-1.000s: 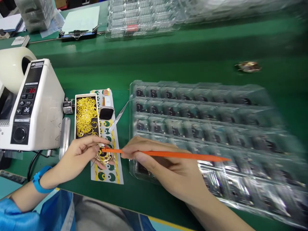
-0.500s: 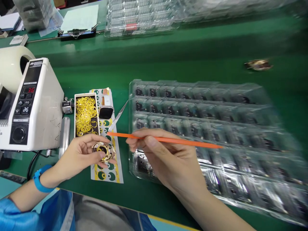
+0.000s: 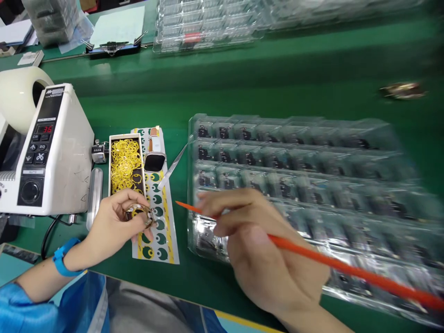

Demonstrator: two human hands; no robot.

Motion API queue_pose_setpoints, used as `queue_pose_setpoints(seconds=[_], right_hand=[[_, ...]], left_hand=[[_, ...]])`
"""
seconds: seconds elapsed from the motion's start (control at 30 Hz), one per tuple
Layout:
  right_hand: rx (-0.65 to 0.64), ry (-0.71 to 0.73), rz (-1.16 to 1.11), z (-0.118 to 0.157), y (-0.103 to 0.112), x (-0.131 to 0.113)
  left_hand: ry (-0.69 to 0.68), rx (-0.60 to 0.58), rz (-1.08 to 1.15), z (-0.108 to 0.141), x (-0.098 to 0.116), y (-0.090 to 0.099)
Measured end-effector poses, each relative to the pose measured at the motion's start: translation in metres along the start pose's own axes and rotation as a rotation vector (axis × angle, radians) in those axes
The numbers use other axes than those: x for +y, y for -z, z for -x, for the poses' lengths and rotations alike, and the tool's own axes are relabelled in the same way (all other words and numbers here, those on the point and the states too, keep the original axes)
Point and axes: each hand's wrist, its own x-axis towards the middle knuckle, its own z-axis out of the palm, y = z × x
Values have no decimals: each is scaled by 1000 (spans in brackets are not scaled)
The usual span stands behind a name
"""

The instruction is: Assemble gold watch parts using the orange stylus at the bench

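My left hand (image 3: 113, 226) pinches a round gold-rimmed part (image 3: 131, 212) between thumb and fingers, tilted, above a white sheet (image 3: 170, 249) with green and yellow circular cut-outs. In my right hand (image 3: 267, 249) is a long orange pointed stick (image 3: 347, 266), held slantwise over the clear tray (image 3: 191, 185); its thin tip points left, apart from the round part. Motion blurs the right hand and the stick. Beside my left hand stands a small box (image 3: 110, 166) of yellow rings (image 3: 125, 162). Dark small parts sit in the tray's compartments.
A white tape dispenser (image 3: 65, 175) stands at the left. A square dark-faced device (image 3: 154, 162) and metal tweezers (image 3: 175, 166) lie on or beside the sheet. Behind are a clipboard (image 3: 111, 48) and more clear trays (image 3: 208, 27). A blurred gold part (image 3: 404, 90) rests far right.
My right hand has swung the orange stick's tip away from the round part, to the right; its rear end now reaches lower right. My left hand has shifted slightly left and tilted the part.
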Motion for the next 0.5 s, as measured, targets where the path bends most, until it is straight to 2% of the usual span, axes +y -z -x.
queue_pose_setpoints(seconds=[0.1,0.23,0.37,0.5], right_hand=[[-102,130,206,1,-9,-6],[-58,230,483,4,-24,-2],[-11,231,522,6,-29,4],[5,156,519,3,-30,4]], left_hand=[[-60,28,-6,1,0,-4],[-172,41,-92,4,-3,-9],[-280,39,-267,9,-10,-12],[-438,63,-477,13,-21,-12]])
